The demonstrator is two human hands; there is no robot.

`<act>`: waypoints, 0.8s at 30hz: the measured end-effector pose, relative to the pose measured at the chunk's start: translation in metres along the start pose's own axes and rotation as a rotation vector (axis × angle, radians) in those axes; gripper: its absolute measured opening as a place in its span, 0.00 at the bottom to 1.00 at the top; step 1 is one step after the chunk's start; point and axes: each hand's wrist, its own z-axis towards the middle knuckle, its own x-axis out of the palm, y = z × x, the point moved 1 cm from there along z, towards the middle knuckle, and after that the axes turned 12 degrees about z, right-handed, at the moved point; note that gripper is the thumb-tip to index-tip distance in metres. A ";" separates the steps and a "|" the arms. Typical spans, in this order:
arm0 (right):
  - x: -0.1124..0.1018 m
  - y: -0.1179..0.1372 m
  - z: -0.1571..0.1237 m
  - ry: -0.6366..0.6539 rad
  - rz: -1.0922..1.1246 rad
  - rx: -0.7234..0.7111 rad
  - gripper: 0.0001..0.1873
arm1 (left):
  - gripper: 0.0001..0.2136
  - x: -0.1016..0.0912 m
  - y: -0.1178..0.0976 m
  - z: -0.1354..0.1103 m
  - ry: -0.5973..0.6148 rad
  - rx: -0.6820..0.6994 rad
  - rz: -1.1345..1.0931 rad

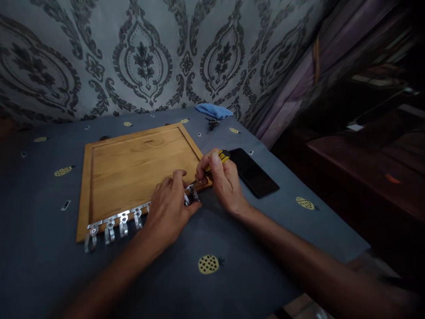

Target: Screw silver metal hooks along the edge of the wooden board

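Note:
A framed wooden board lies on the table, with a metal hook rail along its near edge. My left hand rests over the right part of the rail, its thumb and fingers closed around the hooks at that end. In my right hand is a screwdriver with a yellow and black handle, tilted so that its tip points down toward the rail's right end. My fingers hide most of the shaft, and I cannot tell whether the tip sits in a screw.
A black phone lies just right of the board. Behind it are a small dark object with keys or metal parts and a blue cloth. The table has a grey-blue pineapple-print cover and ends at the right; patterned fabric stands behind.

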 end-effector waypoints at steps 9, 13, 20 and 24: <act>-0.004 -0.002 0.000 -0.032 0.108 -0.033 0.27 | 0.28 0.000 0.000 0.000 0.009 -0.006 0.003; -0.005 0.000 -0.002 -0.050 0.201 -0.072 0.24 | 0.28 0.001 0.001 0.000 0.009 0.005 0.002; -0.001 0.002 -0.007 0.004 0.250 -0.029 0.24 | 0.27 -0.001 0.001 0.000 0.012 0.009 0.006; 0.000 0.002 -0.006 -0.004 0.220 0.000 0.25 | 0.27 0.000 0.000 0.000 0.011 0.018 0.011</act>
